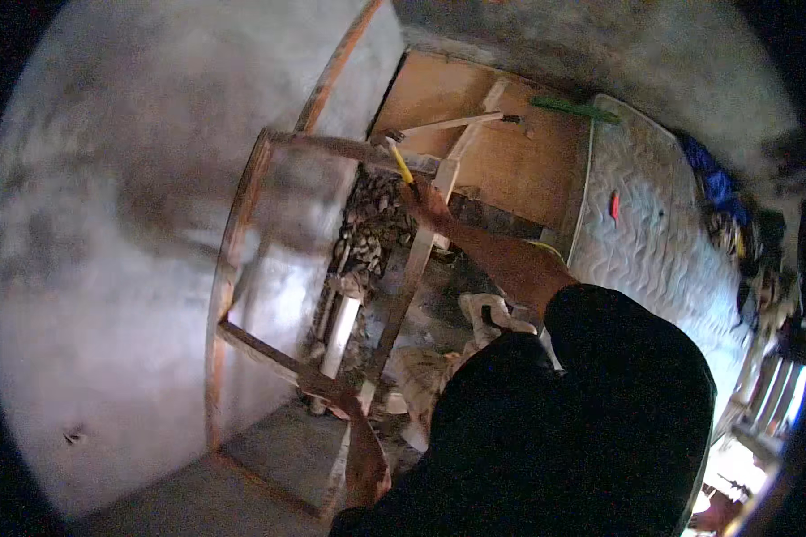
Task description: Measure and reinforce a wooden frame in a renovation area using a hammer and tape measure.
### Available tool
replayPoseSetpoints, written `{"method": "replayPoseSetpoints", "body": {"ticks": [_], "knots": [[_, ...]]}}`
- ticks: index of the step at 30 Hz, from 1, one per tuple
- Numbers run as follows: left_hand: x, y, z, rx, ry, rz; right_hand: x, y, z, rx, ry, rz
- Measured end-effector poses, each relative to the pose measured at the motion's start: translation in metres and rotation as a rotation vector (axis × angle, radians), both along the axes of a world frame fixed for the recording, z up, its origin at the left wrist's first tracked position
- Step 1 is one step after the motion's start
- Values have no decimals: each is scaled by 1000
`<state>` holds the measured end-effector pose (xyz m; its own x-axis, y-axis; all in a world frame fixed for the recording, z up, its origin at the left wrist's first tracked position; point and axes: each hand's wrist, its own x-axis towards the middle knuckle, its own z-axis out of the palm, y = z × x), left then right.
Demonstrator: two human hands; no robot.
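A ladder-like wooden frame (239, 228) stands tilted in front of me, its far rail close to the grey wall. My right hand (427, 206) is closed around the yellow handle of a hammer (402, 165). The dark hammer head lies by the upper crossbar (336, 145), near its joint with the near rail (409, 268); whether it touches the wood I cannot tell. Lower down, my left hand (346, 405) grips the frame where the lower crossbar (264, 351) meets the near rail. Its fingers are partly hidden in dim light.
Behind the frame lie rubble (367, 219) and a pale, tube-like piece (340, 336). A brown board (528, 170) leans at the back, with a thin wooden strip (452, 123) across it. To the right is a mattress (640, 215) bearing a red object (614, 206).
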<state>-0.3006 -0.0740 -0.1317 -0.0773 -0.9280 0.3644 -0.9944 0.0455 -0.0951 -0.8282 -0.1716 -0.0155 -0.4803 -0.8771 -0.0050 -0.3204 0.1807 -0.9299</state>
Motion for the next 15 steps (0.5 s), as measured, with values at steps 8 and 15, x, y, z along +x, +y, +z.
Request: {"method": "replayPoseSetpoints", "body": {"ticks": [8, 15], "knots": [[23, -26, 1, -74, -285, -248, -29, 136, 6, -310, -397, -506], [30, -21, -17, -173, -415, -364, -67, 377, -177, -5, -657, -841]]}}
